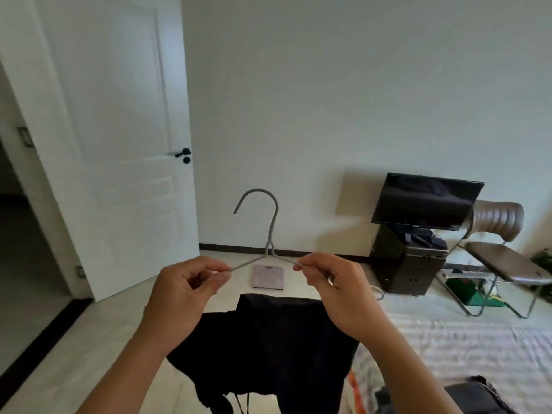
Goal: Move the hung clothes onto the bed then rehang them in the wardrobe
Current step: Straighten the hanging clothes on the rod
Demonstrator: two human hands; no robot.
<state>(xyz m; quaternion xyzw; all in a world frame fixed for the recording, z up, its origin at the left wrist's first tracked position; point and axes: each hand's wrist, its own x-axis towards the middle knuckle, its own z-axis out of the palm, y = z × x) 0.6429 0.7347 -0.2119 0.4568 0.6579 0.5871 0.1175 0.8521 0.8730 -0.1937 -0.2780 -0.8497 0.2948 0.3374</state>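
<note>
Pinching grey hanger [270, 234] arms: left hand [179, 289], right hand [334, 288]; black garment [268, 348] below.

Left hand [182, 289], right hand [331, 286] pinch grey hanger [270, 234] (hook up) above black garment [268, 351].

One hanger [266, 234]; one black garment [268, 348]; one scale [268, 277]; one chair [504, 258]; one monitor [427, 201].
</note>
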